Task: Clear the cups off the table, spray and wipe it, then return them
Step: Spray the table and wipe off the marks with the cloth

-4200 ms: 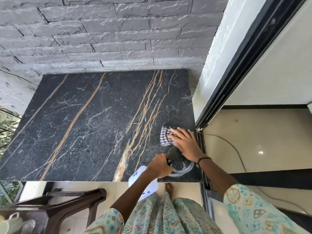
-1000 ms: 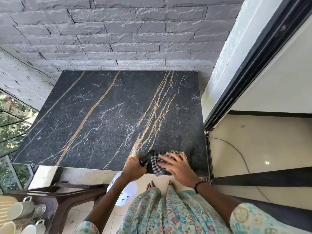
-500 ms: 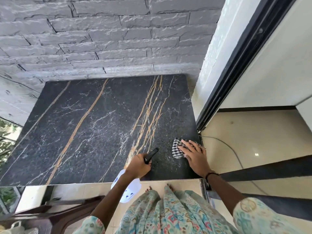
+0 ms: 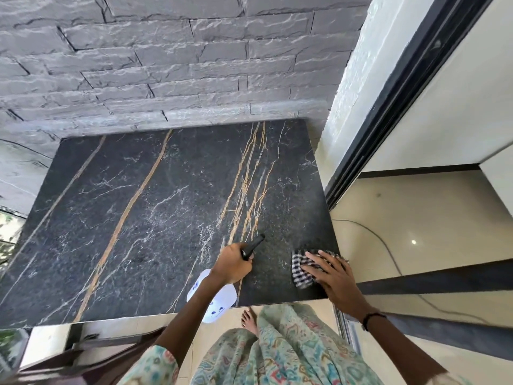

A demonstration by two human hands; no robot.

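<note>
A black marble table (image 4: 155, 218) with gold veins fills the middle of the view; no cups stand on it. My left hand (image 4: 231, 263) grips the black head of a white spray bottle (image 4: 215, 300), whose body hangs past the table's near edge. My right hand (image 4: 331, 276) presses flat, fingers spread, on a black-and-white checked cloth (image 4: 301, 270) at the table's near right corner.
A grey brick wall (image 4: 166, 65) backs the table. A black door frame (image 4: 388, 107) and a polished floor with a thin cable (image 4: 388, 245) lie to the right. A dark wooden chair (image 4: 91, 354) stands at the lower left. My bare foot (image 4: 248, 319) is under the table edge.
My right hand has slid the cloth from the near middle edge out to the near right corner. My left hand keeps hold of the spray bottle. The cups at lower left have left the view.
</note>
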